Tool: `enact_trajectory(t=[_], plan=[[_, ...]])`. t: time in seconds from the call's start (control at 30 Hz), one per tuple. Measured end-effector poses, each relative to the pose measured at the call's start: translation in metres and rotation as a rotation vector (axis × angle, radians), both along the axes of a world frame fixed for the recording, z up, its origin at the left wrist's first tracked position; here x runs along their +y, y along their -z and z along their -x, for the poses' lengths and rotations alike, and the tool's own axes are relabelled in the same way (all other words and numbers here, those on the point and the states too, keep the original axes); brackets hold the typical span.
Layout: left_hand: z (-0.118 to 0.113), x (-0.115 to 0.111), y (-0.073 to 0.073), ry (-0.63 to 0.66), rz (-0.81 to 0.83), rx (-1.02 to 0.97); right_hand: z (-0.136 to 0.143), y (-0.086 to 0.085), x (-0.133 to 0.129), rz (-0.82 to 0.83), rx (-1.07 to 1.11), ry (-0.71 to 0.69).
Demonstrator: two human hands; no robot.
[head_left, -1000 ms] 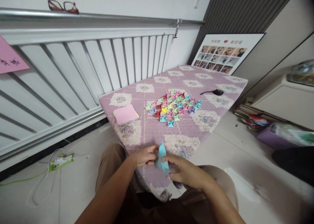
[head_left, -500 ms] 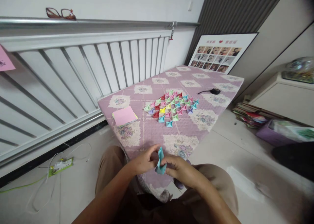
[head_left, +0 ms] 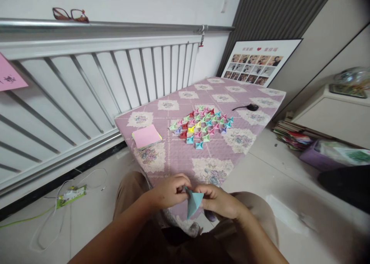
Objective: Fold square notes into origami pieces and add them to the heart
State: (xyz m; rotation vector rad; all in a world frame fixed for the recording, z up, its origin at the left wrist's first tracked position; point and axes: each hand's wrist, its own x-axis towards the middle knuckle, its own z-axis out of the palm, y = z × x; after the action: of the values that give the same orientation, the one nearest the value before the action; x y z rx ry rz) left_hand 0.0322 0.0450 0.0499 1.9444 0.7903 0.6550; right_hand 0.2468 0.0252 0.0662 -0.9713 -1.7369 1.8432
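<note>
Both of the person's hands hold one piece of light-blue folded paper [head_left: 194, 203], over the near end of the tabletop [head_left: 182, 158]. Clock directions here run from that paper, with twelve toward the top of the view. The left hand [head_left: 172, 191], at ten o'clock, has its fingers curled in and grips the paper's left edge. The right hand [head_left: 219, 201], at three o'clock, pinches the right corner in a narrow hold between thumb and fingers. The paper shows as a triangle, one point aimed toward six o'clock; whether it touches the cloth beneath cannot be told.

At twelve o'clock, well apart from the hands, small folded paper pieces [head_left: 191, 130] stand in close rows, in red, pink, green, yellow, blue and purple. The paper stack [head_left: 147, 136], pink on top, lies at eleven o'clock near the tabletop's edge. A black object [head_left: 252, 107] with a thin tail rests at one o'clock, with the photo board [head_left: 254, 63] beyond it.
</note>
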Motion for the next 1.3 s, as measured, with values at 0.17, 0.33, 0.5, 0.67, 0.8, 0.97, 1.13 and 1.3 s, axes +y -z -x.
enact_trajectory(t=[0.17, 0.33, 0.5, 0.67, 0.8, 0.97, 1.13, 1.3], plan=[[0.007, 0.000, -0.006, 0.099, 0.432, -0.066, 0.001, 0.002, -0.003, 0.152, 0.137, -0.028], [0.013, 0.001, -0.006, 0.171, 0.692, -0.192, 0.001, 0.010, -0.002, 0.160, 0.185, -0.022], [0.014, 0.000, -0.003, 0.127, 0.719, -0.330, 0.001, 0.018, -0.001, 0.130, 0.209, 0.033], [0.017, -0.001, -0.007, 0.130, 0.603, -0.234, 0.002, 0.020, -0.004, 0.137, 0.223, 0.116], [0.020, 0.000, -0.010, 0.108, 0.470, -0.235, 0.001, 0.018, -0.005, 0.131, 0.172, 0.229], [0.020, 0.000, -0.012, 0.001, 0.248, -0.266, 0.004, 0.013, -0.004, 0.026, 0.074, 0.380], [0.006, -0.011, 0.000, -0.171, 0.470, -0.532, 0.010, 0.010, -0.006, -0.158, -0.038, 0.502], [-0.016, -0.028, 0.014, -0.324, 0.833, -0.770, 0.014, 0.014, -0.007, -0.364, -0.131, 0.564]])
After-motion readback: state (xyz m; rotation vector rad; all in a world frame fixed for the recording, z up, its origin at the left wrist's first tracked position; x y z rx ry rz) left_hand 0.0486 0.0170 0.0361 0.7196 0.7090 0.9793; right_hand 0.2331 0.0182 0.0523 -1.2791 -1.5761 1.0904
